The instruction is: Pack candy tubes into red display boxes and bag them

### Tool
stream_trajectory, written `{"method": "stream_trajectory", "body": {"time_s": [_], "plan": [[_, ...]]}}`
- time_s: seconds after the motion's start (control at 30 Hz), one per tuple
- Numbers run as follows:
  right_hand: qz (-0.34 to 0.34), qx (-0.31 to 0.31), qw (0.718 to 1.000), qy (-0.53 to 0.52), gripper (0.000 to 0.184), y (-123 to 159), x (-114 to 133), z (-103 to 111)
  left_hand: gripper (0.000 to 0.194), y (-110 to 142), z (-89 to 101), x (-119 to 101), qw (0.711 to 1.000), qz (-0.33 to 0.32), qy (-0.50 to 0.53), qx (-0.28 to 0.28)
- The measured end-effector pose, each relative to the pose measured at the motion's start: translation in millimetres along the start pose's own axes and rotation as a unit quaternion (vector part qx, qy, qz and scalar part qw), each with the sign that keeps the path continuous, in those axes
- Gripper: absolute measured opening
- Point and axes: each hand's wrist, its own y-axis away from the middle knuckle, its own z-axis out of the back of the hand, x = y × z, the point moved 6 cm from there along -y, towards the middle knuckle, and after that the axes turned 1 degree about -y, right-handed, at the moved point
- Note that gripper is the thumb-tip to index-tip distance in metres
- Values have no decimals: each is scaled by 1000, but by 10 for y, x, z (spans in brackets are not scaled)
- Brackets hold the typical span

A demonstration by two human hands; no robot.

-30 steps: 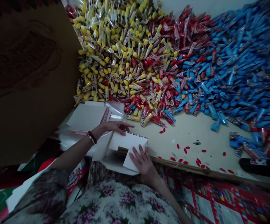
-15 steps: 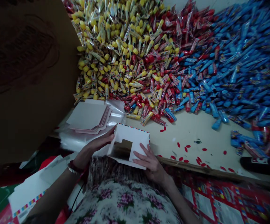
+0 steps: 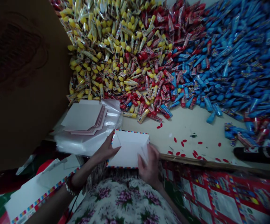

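Observation:
A white cardboard box with a multicoloured striped edge is held in front of my lap, at the table's front edge. Its open side faces up and shows a plain white inside. My left hand grips the left wall, thumb reaching over the inside and fingers behind. At the right end my right hand pinches the wall or an end flap, slightly blurred; its fingertips are partly hidden. Just beyond the left hand, a stack of pale cards rests on clear plastic bags.
A large pile of wrapped tubes with yellow caps, red ones and blue ones covers the table's back. Small red ovals lie scattered nearby. A big brown carton blocks the left. Flat white cartons sit lower left; red printed packs lower right.
The box has tipped so its inside faces up, and the cut-out opening no longer shows. My right hand went from lying flat on its panel to gripping the right end.

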Motion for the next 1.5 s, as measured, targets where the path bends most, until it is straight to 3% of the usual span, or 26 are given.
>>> {"method": "stream_trajectory", "body": {"time_s": [0.1, 0.2, 0.27, 0.37, 0.43, 0.57, 0.7, 0.9, 1.13, 1.3, 1.4, 1.5], "plan": [[154, 118, 979, 58, 53, -50, 207, -119, 106, 49, -56, -69, 998, 44, 28, 46], [221, 216, 949, 62, 52, 21, 254, -211, 78, -32, 2, -152, 995, 75, 1, 65], [219, 262, 937, 77, 64, 76, 217, -282, 74, -181, 64, -243, 993, 50, -85, 60], [203, 296, 928, 103, 65, 123, 171, -384, 76, -485, 50, -418, 971, -36, -229, 65], [187, 305, 926, 120, 63, 127, 161, -429, 74, -689, -51, -481, 952, -61, -277, 113], [164, 348, 913, 135, 61, 141, 183, -472, 50, -963, -253, -486, 924, -23, -282, 256], [119, 391, 901, 143, 62, 154, 177, -482, 48, -1029, -298, -455, 913, 28, -236, 331], [107, 420, 891, 135, 61, 165, 187, -509, 48, -955, -289, -359, 898, 94, -169, 395], [116, 430, 887, 119, 61, 177, 191, -519, 43, -843, -293, -415, 887, 117, -163, 415], [125, 432, 885, 120, 64, 217, 188, -560, 42, -800, -303, -337, 877, 149, -160, 428], [150, 402, 893, 138, 61, 204, 223, -516, 40, -840, -276, -281, 883, 160, -150, 416], [223, 283, 919, 159, 48, 151, 337, -290, 41, -799, -210, -282, 893, 163, -139, 397]]}}
